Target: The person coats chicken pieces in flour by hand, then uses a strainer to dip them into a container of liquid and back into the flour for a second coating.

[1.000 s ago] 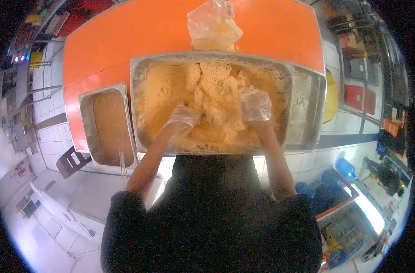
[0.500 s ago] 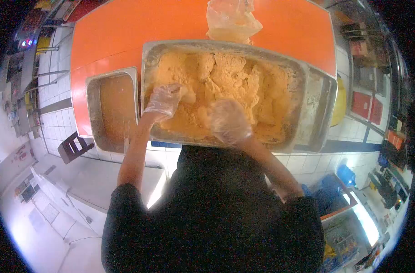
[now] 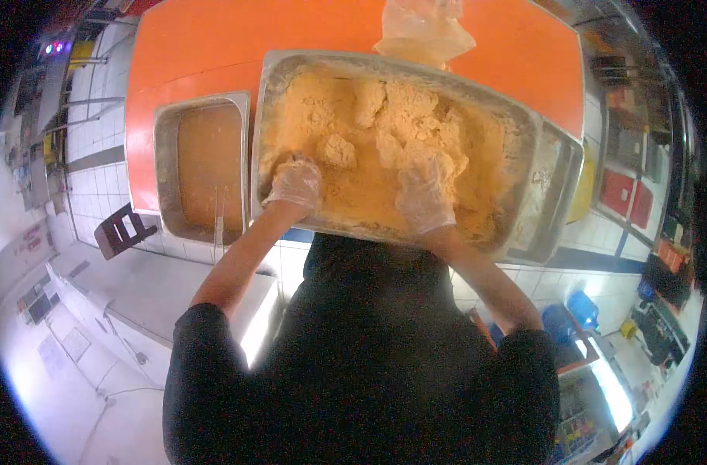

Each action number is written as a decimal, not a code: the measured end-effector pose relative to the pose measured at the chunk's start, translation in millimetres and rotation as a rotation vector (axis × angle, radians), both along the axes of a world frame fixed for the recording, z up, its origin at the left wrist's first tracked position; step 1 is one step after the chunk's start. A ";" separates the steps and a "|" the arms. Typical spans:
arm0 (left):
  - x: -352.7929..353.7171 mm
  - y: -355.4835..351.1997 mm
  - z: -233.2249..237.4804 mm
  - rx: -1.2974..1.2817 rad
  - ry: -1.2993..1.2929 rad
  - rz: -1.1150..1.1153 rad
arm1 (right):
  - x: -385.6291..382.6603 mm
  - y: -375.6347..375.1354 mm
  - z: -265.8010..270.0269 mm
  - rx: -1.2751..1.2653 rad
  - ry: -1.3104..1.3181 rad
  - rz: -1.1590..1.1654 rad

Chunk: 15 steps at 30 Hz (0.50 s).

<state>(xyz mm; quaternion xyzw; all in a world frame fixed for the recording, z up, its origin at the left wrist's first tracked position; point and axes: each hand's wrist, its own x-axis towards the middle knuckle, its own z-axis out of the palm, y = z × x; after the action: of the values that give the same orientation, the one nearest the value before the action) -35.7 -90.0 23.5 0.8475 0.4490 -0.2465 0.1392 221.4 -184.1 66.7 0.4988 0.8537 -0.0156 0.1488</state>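
Observation:
A deep metal pan (image 3: pixel 400 66) holds orange-tan breading flour (image 3: pixel 353 190) with several thickly coated pieces (image 3: pixel 415 105) heaped in its middle and back. My left hand (image 3: pixel 295 186), in a clear plastic glove, is at the pan's left front, its fingers curled round a flour-covered piece. One loose coated lump (image 3: pixel 336 152) lies just right of it. Also gloved, my right hand (image 3: pixel 426 198) reaches over the front of the pan, fingers stretched forward against the coated heap. Flour partly hides its fingertips.
A smaller metal pan (image 3: pixel 161 167) with brownish liquid and a wire-handled tool (image 3: pixel 219 225) stands to the left. Behind the big pan lies a clear plastic bag (image 3: pixel 427 31) on the orange table (image 3: pixel 214 39). Another metal pan (image 3: pixel 555 178) sticks out at the right.
My left hand has drawn back toward the pan's front; my right has shifted right and forward, into the heap. Coated pieces have been moved about, exposing a separate lump mid-pan.

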 end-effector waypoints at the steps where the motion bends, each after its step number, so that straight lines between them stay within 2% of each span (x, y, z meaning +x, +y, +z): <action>1: 11.7 -2.0 19.7 0.000 0.000 0.006 | -1.4 -4.3 -4.3 0.053 0.039 -0.052; 2: 23.6 -4.3 37.9 -0.068 0.003 0.037 | -6.2 -1.3 7.0 0.052 0.039 -0.047; 3: 29.2 -4.9 45.7 -0.135 0.004 0.068 | -14.9 7.8 26.4 -0.129 0.176 -0.174; 4: 23.1 -9.5 24.0 -0.131 -0.001 0.070 | -22.1 15.3 37.3 -0.306 0.310 -0.304; 5: 11.4 -21.2 -14.8 -0.105 -0.144 -0.199 | -27.4 14.3 30.3 -0.305 0.306 -0.301; 6: 5.4 -27.5 -35.4 -0.075 -0.286 -0.468 | -33.7 9.6 14.0 -0.404 0.387 -0.411; 7: 14.8 -25.6 -34.4 -0.066 -0.288 -0.469 | -38.9 8.6 -1.4 -0.495 0.468 -0.521; 9: 47.3 -27.8 -22.6 -0.243 -0.343 -0.120 | -48.2 2.2 -27.3 -0.492 0.484 -0.598; 10: 58.0 -20.9 -5.9 -0.237 -0.343 -0.118 | -52.9 2.1 -32.6 -0.494 0.503 -0.673; 11: 68.1 -12.0 19.1 -0.421 -0.347 -0.063 | -58.0 6.1 -26.5 -0.494 0.504 -0.669; 12: 73.2 -3.2 32.5 -0.599 -0.349 -0.011 | -62.3 16.2 -15.9 -0.593 0.473 -0.776; 13: 66.7 -2.2 13.6 -0.585 -0.349 -0.017 | -64.5 24.0 -8.7 -0.687 0.444 -0.885; 14: 53.9 -5.2 -23.0 -0.452 -0.372 -0.223 | -64.2 23.9 -8.9 -0.676 0.448 -0.886; 15: 44.7 -3.2 -42.0 -0.315 -0.390 -0.428 | -63.3 20.3 -12.7 -0.540 0.523 -0.888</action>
<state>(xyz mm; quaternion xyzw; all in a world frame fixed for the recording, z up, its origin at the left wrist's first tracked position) 9.0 -93.1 -18.5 0.9218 0.1821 -0.1697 0.2971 158.1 -163.7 54.0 0.7330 0.5368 -0.4163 0.0343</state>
